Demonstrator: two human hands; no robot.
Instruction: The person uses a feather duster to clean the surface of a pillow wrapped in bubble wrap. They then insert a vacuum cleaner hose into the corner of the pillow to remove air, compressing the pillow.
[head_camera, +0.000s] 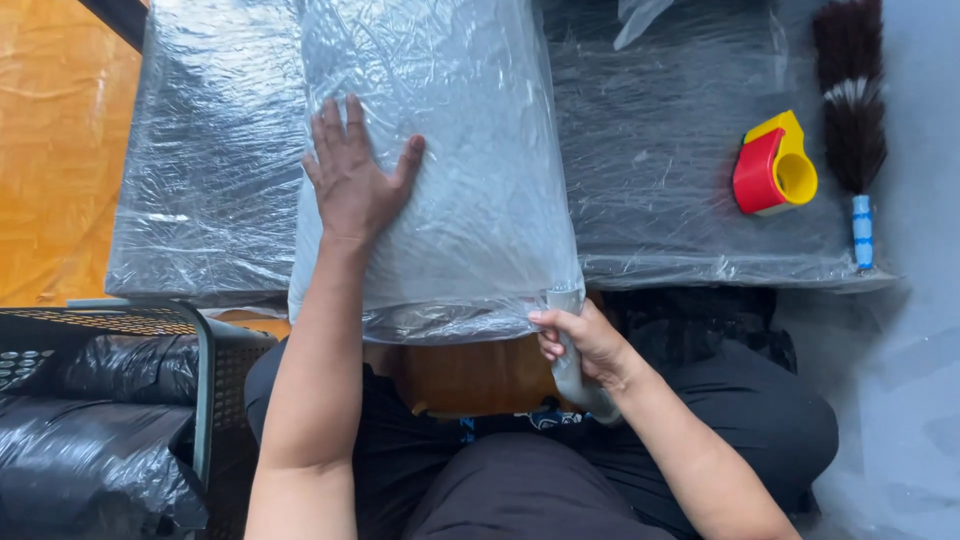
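A large bundle wrapped in clear plastic film (470, 170) lies on a low platform covered in the same film (660, 150). My left hand (352, 178) rests flat on top of the bundle, fingers spread. My right hand (585, 343) grips a twisted strand of the plastic film (567, 375) at the bundle's near right corner, pulling it down past the platform's edge. A brown object (470, 375) sits under the bundle's near edge, above my lap.
A red and yellow tape dispenser (772, 165) and a dark feather duster (852, 110) with a blue-white handle lie at the right. A dark mesh basket (205, 360) holding black plastic bags stands at my lower left. Orange sheeting (50, 150) covers the floor at left.
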